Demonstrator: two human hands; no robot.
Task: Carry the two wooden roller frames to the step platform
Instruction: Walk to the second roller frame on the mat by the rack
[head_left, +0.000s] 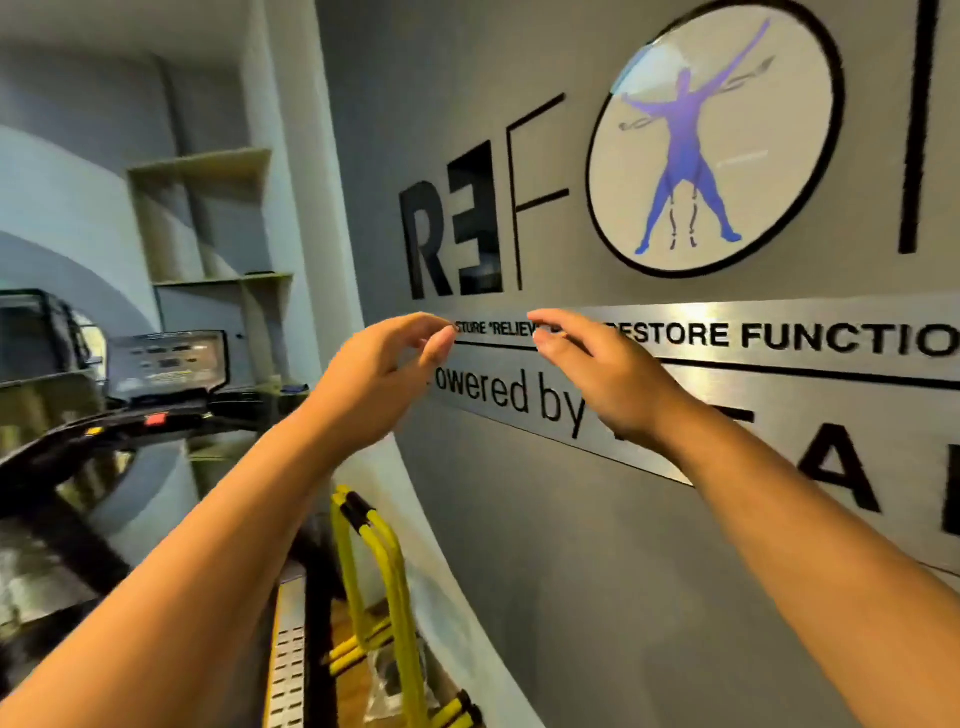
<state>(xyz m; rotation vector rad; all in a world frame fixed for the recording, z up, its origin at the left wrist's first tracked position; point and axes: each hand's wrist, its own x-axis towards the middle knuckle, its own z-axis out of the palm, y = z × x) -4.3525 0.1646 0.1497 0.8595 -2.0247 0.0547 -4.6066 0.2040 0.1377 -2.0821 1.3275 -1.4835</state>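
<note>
You are holding both forearms out ahead, your left hand and right hand loosely curled, fingertips near each other, grasping nothing. Beyond them a grey wall sign is filling the view; no wooden roller frames or step platform are showing here.

Grey wall bears black lettering, a brushed silver plaque and a cream, black-ringed disc with a purple-blue figure. Yellow hurdles have black grips. Black treadmill console noted.

Single head-worn view, facing forward, close to a lettered wall
</note>
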